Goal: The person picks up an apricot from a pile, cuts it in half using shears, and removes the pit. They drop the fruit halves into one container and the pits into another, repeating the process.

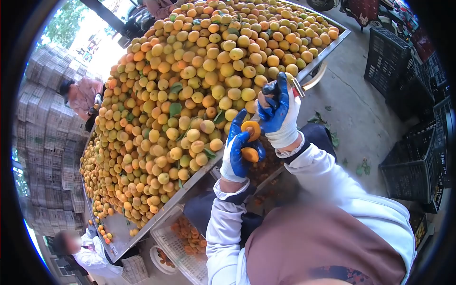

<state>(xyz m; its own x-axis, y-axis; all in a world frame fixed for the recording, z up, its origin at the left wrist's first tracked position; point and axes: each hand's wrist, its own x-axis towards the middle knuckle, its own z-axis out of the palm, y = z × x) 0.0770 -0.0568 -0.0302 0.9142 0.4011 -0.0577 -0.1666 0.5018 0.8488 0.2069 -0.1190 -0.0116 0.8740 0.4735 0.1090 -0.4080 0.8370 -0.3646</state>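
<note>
Blue-gloved left hand point(240, 154), fingers point(237, 124) closed on halved orange fruit point(255, 128), right hand point(280, 111), fingers point(283, 92) curled around a metal-ended tool point(298, 88)

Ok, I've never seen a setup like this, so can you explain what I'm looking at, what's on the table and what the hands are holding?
There is no machine here: a person is working with their own two hands, in blue and white gloves. The single picture comes from a camera on their head, looking forward and down, so their arms rise from the bottom. The round, dark border frames a bent, wide view.

On the metal-edged table lies a big pile of yellow-orange fruit, probably apricots, with some green leaves. The left hand holds two cut pieces of fruit. The right hand is close by, with something red and metal at its fingers, perhaps a small tool. Below the table edge, a pale crate holds more orange pieces.
</note>
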